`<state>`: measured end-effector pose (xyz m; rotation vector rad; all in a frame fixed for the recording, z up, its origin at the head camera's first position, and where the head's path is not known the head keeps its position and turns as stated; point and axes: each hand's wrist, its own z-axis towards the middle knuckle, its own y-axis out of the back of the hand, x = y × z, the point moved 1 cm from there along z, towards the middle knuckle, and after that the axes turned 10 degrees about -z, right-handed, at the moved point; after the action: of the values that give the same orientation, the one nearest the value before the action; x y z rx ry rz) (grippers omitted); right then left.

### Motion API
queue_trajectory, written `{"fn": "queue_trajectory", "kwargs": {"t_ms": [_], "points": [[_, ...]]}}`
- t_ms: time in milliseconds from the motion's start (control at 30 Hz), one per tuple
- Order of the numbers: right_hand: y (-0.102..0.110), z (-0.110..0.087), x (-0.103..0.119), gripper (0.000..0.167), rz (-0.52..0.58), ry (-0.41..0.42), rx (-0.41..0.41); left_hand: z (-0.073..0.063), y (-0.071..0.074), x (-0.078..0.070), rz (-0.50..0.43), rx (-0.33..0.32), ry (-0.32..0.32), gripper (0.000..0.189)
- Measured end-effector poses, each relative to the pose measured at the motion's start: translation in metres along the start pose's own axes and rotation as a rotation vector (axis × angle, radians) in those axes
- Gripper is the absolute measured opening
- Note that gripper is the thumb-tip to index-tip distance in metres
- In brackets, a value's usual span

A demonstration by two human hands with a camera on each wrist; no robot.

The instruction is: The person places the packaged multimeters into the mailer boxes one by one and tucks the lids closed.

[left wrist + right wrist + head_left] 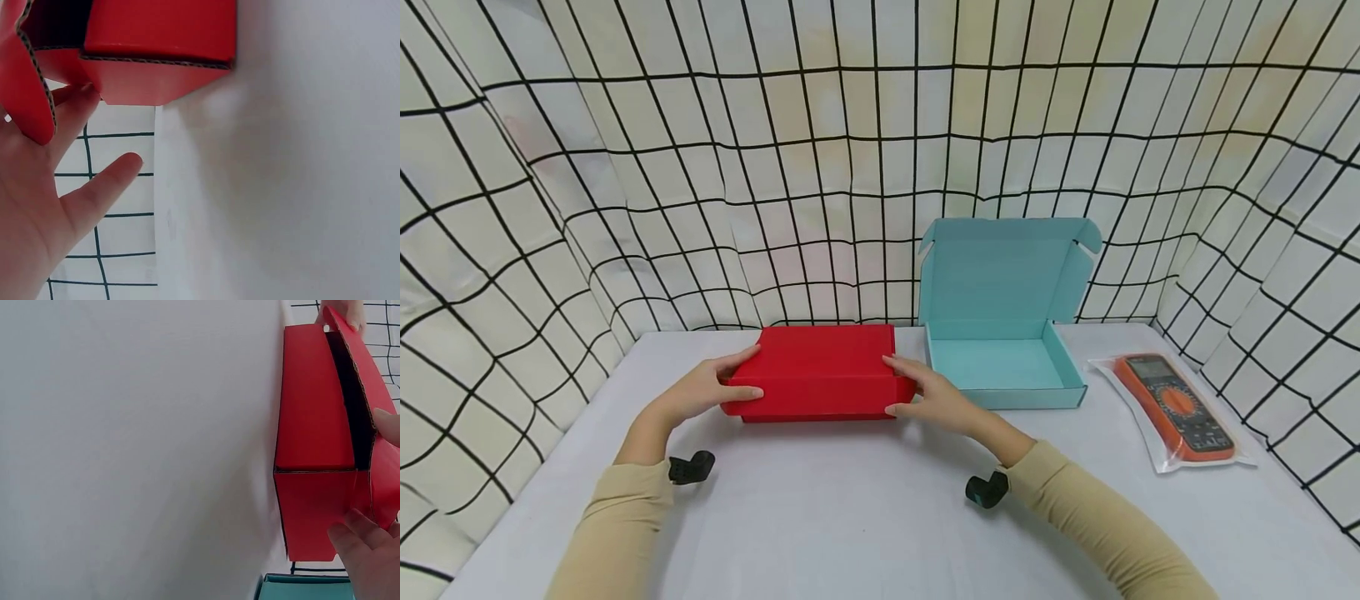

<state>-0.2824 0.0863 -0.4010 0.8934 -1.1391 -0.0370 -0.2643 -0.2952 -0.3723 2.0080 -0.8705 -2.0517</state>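
A red cardboard box (827, 358) sits toward the back of the white table, its lid not fully down. In the right wrist view a dark gap runs between the lid's front flap (365, 375) and the box's front wall (315, 406). My left hand (703, 390) grips the lid's left end, thumb on the front flap and fingers by the side. At the opposite end, my right hand (936, 400) holds the lid, with its thumb on the flap and fingertips against the side wall. The box's contents are hidden.
Just right of the red box stands a light-blue box (1007, 362) with its lid raised. Farther right lies an orange and black multimeter (1176, 404) in a clear plastic bag. White cloth with a black grid (880, 167) encloses the table's back and sides.
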Motion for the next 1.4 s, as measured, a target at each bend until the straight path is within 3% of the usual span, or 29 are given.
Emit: {"fn": "queue_trajectory", "kwargs": {"t_ms": [300, 467, 633, 867, 1167, 1400], "points": [[-0.001, -0.004, 0.001, 0.077, -0.164, -0.009, 0.037, -0.001, -0.004, 0.003, 0.060, 0.033, -0.019, 0.089], [-0.001, -0.004, 0.001, 0.077, -0.168, -0.029, 0.040, 0.000, -0.006, 0.003, 0.092, 0.023, -0.017, 0.090], [-0.003, -0.002, 0.001, 0.081, -0.178, -0.046, 0.052, 0.002, -0.012, 0.000, 0.179, -0.006, 0.003, 0.091], [-0.008, 0.001, 0.005, 0.085, -0.247, -0.050, 0.082, 0.009, -0.022, -0.005, 0.252, 0.007, 0.008, 0.093], [-0.012, 0.002, 0.007, 0.090, -0.404, -0.045, 0.143, 0.011, -0.025, -0.008, 0.390, 0.015, 0.064, 0.098], [-0.014, 0.001, 0.009, 0.093, -0.431, -0.062, 0.174, 0.014, -0.029, -0.010, 0.503, 0.009, 0.085, 0.098]]}}
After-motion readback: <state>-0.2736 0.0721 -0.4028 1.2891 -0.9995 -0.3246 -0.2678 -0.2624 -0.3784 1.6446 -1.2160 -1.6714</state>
